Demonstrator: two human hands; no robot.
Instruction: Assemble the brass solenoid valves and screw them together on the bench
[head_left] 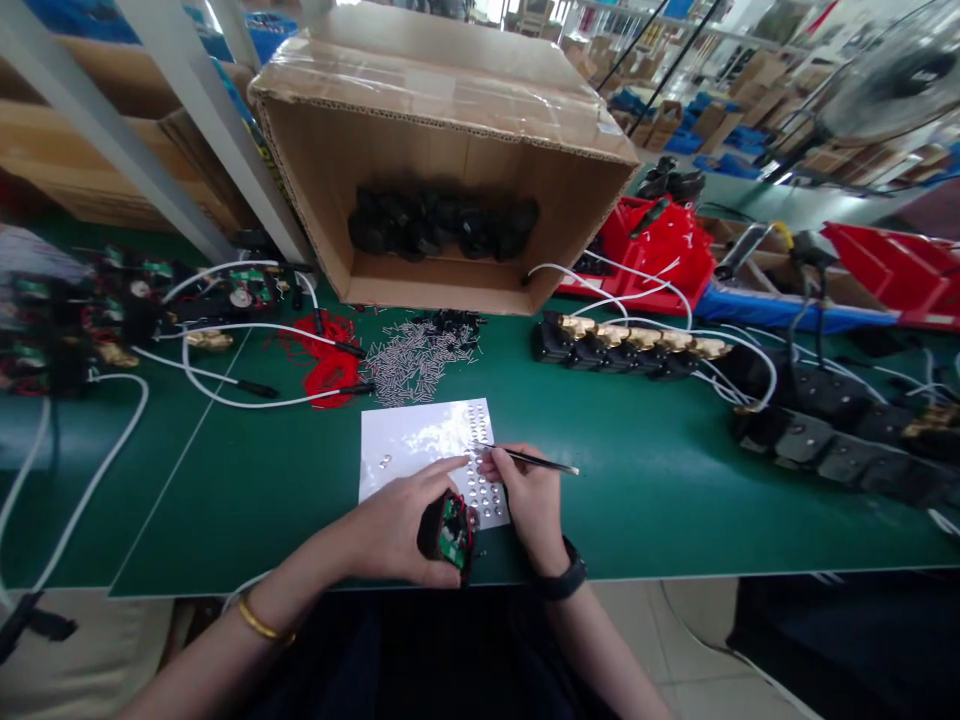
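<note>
My left hand (pixel 405 525) grips a small black housing (pixel 452 535) with a green circuit board and red wires showing in its open side. Its index finger reaches toward a white sheet (pixel 412 430) lying on the table. In my right hand (pixel 531 500) is a pair of tweezers (pixel 544 461), held like a pen, with the tip over the sheet. Rows of small shiny round pieces (pixel 484 495) sit along the sheet's right side, under and beside the tweezer tip. A few more lie loose near its left edge.
Behind the sheet are a heap of screws (pixel 409 365) and red wires (pixel 330 365). A cardboard box (pixel 450 110) holding black parts stands farther back. Black units with brass fittings (pixel 637 345) line the right; open units with boards (pixel 142 300) and white cables crowd the left.
</note>
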